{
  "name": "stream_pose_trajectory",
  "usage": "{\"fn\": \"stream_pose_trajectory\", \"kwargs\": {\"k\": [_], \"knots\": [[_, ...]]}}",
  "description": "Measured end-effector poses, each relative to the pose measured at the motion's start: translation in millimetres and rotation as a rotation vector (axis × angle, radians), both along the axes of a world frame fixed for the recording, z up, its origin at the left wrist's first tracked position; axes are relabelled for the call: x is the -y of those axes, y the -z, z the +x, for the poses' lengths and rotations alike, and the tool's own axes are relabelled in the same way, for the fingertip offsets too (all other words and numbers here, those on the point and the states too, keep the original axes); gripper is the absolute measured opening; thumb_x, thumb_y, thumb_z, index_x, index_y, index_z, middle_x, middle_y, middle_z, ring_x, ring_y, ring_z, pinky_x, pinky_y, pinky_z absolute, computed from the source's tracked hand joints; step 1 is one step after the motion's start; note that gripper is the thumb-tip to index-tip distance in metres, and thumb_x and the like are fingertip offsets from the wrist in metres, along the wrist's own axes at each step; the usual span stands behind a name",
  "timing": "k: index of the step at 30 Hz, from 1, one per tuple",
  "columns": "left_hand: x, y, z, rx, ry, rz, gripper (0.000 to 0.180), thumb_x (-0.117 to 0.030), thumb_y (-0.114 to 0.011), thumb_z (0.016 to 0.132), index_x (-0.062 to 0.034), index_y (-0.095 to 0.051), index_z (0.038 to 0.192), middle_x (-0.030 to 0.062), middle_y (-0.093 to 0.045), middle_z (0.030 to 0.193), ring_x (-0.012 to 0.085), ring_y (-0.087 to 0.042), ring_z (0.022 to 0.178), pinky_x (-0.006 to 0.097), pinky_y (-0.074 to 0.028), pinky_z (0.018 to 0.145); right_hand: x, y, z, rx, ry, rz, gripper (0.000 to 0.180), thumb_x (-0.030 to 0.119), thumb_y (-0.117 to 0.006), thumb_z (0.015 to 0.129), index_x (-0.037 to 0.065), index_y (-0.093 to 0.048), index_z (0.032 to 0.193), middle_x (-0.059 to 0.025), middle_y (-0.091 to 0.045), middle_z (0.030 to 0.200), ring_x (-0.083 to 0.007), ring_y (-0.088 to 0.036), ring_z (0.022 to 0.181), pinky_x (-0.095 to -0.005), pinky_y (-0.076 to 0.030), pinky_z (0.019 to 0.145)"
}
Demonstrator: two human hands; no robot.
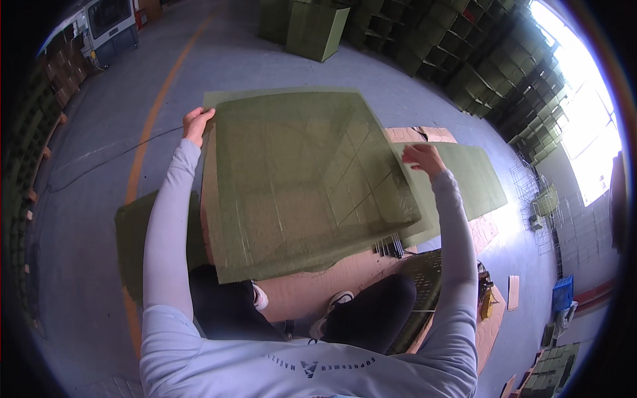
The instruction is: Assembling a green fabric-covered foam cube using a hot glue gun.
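Observation:
A large green mesh sheet [292, 152] lies over a boxy wire frame [345, 192] in front of me, and thin crossing wires show through it. My left hand [198, 126] pinches the sheet's edge at its far left corner. Close to the frame's right edge is my right hand [424, 159], its fingers curled in and slightly blurred; anything they may hold cannot be made out. Beyond that hand, more green sheet [464, 179] spreads over cardboard to the right.
Flat cardboard [298, 282] lies beneath the work, between my feet. Another green panel [159, 232] is at left. Dark rods [390, 247] and a perforated green piece [421, 285] are near my right knee. Green boxes [317, 30] and tall stacks [431, 40] stand behind.

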State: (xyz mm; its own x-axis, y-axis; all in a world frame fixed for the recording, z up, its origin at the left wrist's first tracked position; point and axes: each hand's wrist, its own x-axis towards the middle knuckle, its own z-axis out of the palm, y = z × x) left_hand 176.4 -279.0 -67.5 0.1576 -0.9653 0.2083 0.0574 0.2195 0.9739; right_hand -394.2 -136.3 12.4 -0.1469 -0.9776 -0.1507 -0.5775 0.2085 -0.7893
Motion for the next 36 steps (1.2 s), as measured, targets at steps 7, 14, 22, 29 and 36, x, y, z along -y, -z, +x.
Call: {"fn": "stream_pose_trajectory", "kwargs": {"k": [7,14,22,29,36], "knots": [[-6.7,-3.6,-8.8,-0.181,0.128,0.114,0.013,-0.013,-0.063,0.085,-0.0024,-0.062,0.092,0.0021,-0.063,0.084,0.0096,-0.058,0.072,0.024,-0.046,0.063,164.5,18.6,30.4,0.227,0.008,-0.004,0.043,0.036,-0.066,0.083,0.003,-0.061,0.11,-0.0039,-0.062,0.096,-0.0156,-0.058,0.088,-0.0311,-0.048,0.075],[-4.0,10.6,9.5,-0.175,0.077,0.193,0.014,-0.017,-0.063,0.086,-0.0045,-0.061,0.093,0.0013,-0.064,0.086,0.0097,-0.058,0.073,0.023,-0.046,0.065,218.3,37.2,61.7,0.362,0.168,-0.078,0.026,0.024,-0.073,0.078,0.008,-0.068,0.097,-0.0021,-0.063,0.086,-0.014,-0.057,0.076,-0.0302,-0.046,0.066],[-6.3,3.8,-4.0,-0.223,0.051,0.19,0.014,-0.017,-0.064,0.086,-0.005,-0.061,0.091,0.0014,-0.063,0.083,0.0097,-0.058,0.072,0.023,-0.046,0.065,238.6,51.0,52.0,0.31,0.157,-0.175,0.014,0.02,-0.072,0.078,0.008,-0.069,0.084,0.0013,-0.059,0.069,-0.0111,-0.053,0.059,-0.0266,-0.042,0.052],[4.2,7.7,-4.0,-0.235,0.039,0.204,0.012,-0.017,-0.065,0.085,-0.0064,-0.061,0.087,0.0016,-0.063,0.082,0.0094,-0.058,0.069,0.023,-0.046,0.062,242.0,53.9,45.2,0.304,0.196,-0.193,0.021,0.023,-0.074,0.075,0.005,-0.07,0.087,-0.0025,-0.063,0.071,-0.0132,-0.055,0.057,-0.0293,-0.043,0.048],[5.7,7.5,2.6,-0.222,0.019,0.208,0.011,-0.016,-0.066,0.085,-0.0071,-0.061,0.086,0.0011,-0.063,0.081,0.0086,-0.058,0.068,0.022,-0.046,0.062,219.4,24.0,49.9,0.511,0.242,0.05,0.03,0.031,-0.072,0.079,0.007,-0.065,0.096,-0.0002,-0.06,0.077,-0.0124,-0.054,0.063,-0.0275,-0.043,0.054]]}}
